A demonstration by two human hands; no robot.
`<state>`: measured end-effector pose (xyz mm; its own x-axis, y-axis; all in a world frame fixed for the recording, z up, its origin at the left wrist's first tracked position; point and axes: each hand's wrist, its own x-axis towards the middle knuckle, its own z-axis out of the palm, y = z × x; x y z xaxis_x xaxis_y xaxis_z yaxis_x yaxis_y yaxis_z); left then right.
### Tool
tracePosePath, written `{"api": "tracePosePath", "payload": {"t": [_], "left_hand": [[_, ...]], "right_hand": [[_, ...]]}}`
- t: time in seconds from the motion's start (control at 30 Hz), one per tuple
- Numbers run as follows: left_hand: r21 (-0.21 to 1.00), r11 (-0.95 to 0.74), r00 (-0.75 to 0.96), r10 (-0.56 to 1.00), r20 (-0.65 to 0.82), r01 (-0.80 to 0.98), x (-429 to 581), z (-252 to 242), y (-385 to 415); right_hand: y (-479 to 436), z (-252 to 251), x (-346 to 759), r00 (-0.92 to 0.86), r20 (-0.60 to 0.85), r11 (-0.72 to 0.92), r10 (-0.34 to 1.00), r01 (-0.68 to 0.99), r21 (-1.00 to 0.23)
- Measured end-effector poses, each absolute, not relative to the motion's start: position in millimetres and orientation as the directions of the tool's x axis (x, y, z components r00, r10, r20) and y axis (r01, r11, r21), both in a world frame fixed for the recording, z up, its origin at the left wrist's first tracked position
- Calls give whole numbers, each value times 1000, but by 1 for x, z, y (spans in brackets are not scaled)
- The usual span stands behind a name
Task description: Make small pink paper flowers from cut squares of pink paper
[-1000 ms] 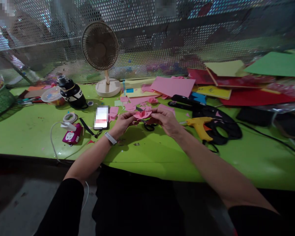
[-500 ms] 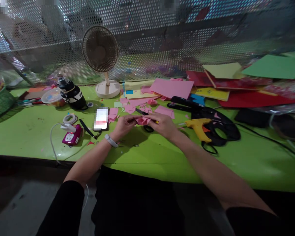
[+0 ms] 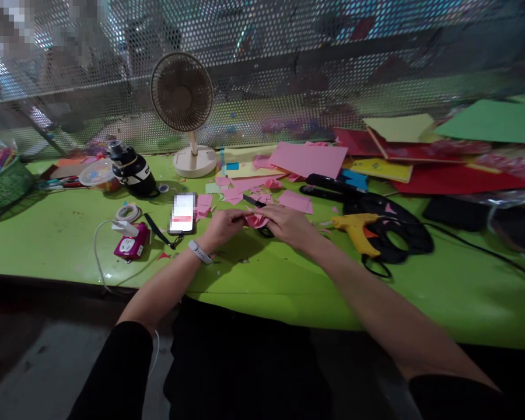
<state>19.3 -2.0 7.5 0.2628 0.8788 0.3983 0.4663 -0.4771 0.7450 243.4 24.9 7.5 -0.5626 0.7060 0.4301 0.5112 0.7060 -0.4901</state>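
Note:
Between my two hands is a folded piece of pink paper (image 3: 257, 221), held just above the green table (image 3: 245, 274). My left hand (image 3: 223, 226) pinches its left side; a pale band circles that wrist. Closed over the paper's right side is my right hand (image 3: 289, 224), its fingers hiding part of it. Black-handled scissors (image 3: 254, 202) lie behind and partly under my right hand. Several pink paper scraps (image 3: 234, 195) are scattered just beyond. A phone (image 3: 182, 213) with a lit screen lies to the left of my left hand.
To the right lie a yellow glue gun (image 3: 354, 227) with a cable and a black flat-iron-shaped tool (image 3: 332, 185). Coloured paper sheets (image 3: 308, 158) pile at the back. A fan (image 3: 195, 161), black bottle (image 3: 133, 172), tape roll (image 3: 128, 213) and purple power adapter (image 3: 131, 242) stand left.
The pink paper has turned slightly between my fingers, and my right fingers now reach further over it. The whole view has shifted a little.

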Motion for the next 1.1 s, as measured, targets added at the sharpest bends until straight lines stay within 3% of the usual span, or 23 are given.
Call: {"api": "tracePosePath", "payload": {"t": [0.27,0.57,0.9,1.1], "left_hand": [[579,-521,308,848,430,627,23,11,-9],[230,-515,411,829,379,826,27,12,-13],[215,-444,363,871,332,870,31,9,-18],[280,-458,342,861,378,844,33,8,-21]], "right_hand": [[20,3,238,-533,432,686,728,578,-442],[15,3,233,-534,433,687,726,586,-429],[12,-2,231,-469,462,653,753,618,-436],[8,-1,229,-421,529,672,737,539,-508]]}}
